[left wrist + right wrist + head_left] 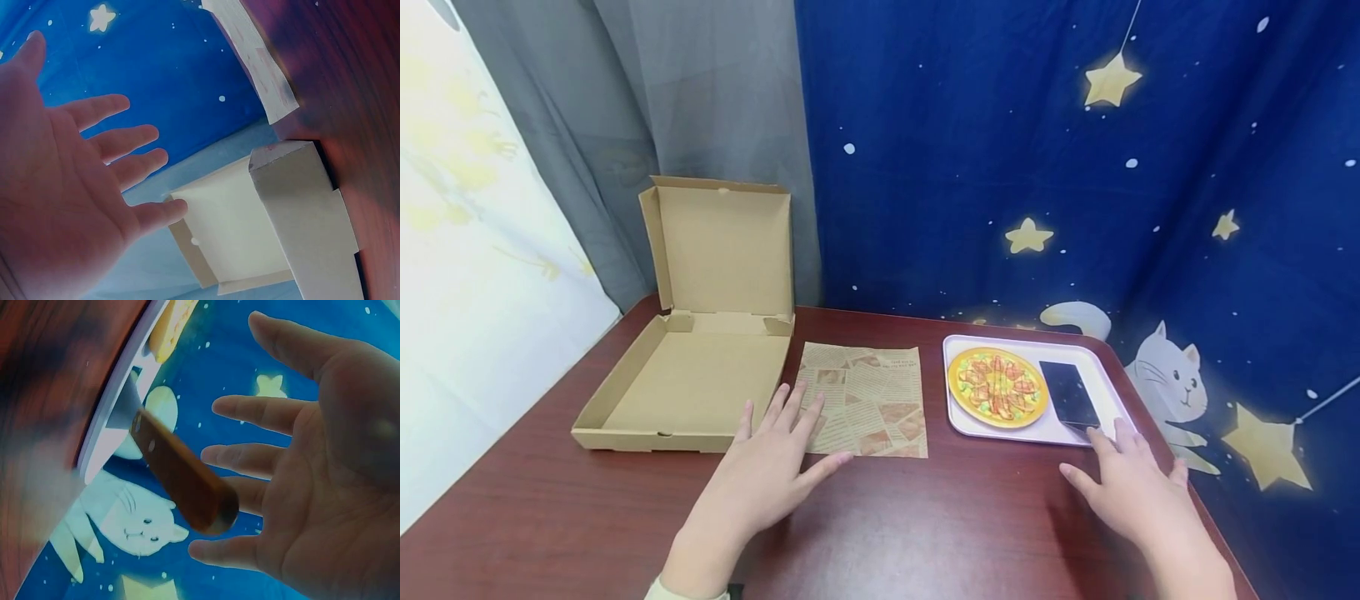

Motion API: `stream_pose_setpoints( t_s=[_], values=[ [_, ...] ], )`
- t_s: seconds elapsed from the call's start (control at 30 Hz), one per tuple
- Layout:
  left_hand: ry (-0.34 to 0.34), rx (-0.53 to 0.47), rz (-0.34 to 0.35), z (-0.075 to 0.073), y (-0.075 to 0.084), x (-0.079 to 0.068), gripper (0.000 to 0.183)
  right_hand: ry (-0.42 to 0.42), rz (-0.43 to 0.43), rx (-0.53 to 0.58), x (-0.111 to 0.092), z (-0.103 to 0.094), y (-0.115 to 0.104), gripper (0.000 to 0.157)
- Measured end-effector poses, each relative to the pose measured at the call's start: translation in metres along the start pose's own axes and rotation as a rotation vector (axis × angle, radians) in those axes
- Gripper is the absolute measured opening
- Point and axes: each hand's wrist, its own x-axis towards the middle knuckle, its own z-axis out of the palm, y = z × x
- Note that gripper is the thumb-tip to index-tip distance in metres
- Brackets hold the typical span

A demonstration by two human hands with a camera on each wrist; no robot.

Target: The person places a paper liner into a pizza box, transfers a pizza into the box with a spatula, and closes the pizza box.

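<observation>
Tabletop [955, 525] carries cardboard pizza box [655, 442] at left, lid up; pale tray [1048, 432] right; newsprint-pattern paper [868, 404] between. Both grips empty, fingers spread: left hand [771, 467] near box and paper, right hand [1131, 487] near tray's right end. Pizza [997, 387] on tray, wood-handled spatula [1069, 393] beside it.

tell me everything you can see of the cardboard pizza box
The pizza box is plain brown cardboard with low walls and folded corner flaps. It sits open and bare inside on the table's left side, lid roughly upright behind. The left hand hovers by its near right corner.
</observation>
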Motion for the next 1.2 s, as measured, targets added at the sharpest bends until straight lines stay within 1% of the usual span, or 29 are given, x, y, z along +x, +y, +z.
stream_pose_setpoints(
  t_s=[0.17,0.3,0.4,0.5,0.67,0.73,0.83,0.93,1.2],
  values=[
    [-0.043,-0.015,0.015,0.002,0.000,0.001,0.089,-0.006,-0.032,0.003,0.002,0.004,-0.013,0.098],
    [-0.096,-0.056,0.034,0.005,0.001,0.004,0.089,0.005,-0.057,-0.009,0.002,0.004,-0.027,0.093],
    [-0.146,-0.098,0.031,0.008,0.001,0.005,0.088,0.011,-0.083,-0.024,0.001,0.005,-0.038,0.088],
    [-0.206,-0.124,0.006,0.011,0.000,0.005,0.089,0.014,-0.109,-0.037,0.000,0.007,-0.047,0.084],
    [-0.318,-0.149,-0.069,0.017,-0.001,0.005,0.089,0.020,-0.144,-0.056,-0.002,0.010,-0.065,0.080],
    [-0.359,-0.143,-0.102,0.020,-0.002,0.004,0.085,0.018,-0.158,-0.054,-0.003,0.011,-0.072,0.078],
    [-0.405,-0.120,-0.130,0.022,-0.002,0.003,0.080,0.012,-0.182,-0.049,-0.005,0.014,-0.084,0.075],
    [-0.422,-0.097,-0.132,0.023,-0.002,0.003,0.077,0.013,-0.215,-0.037,-0.008,0.017,-0.096,0.071],
    [-0.423,-0.079,-0.127,0.023,-0.002,0.003,0.073,0.028,-0.317,0.013,-0.014,0.028,-0.128,0.070]
  ],
)
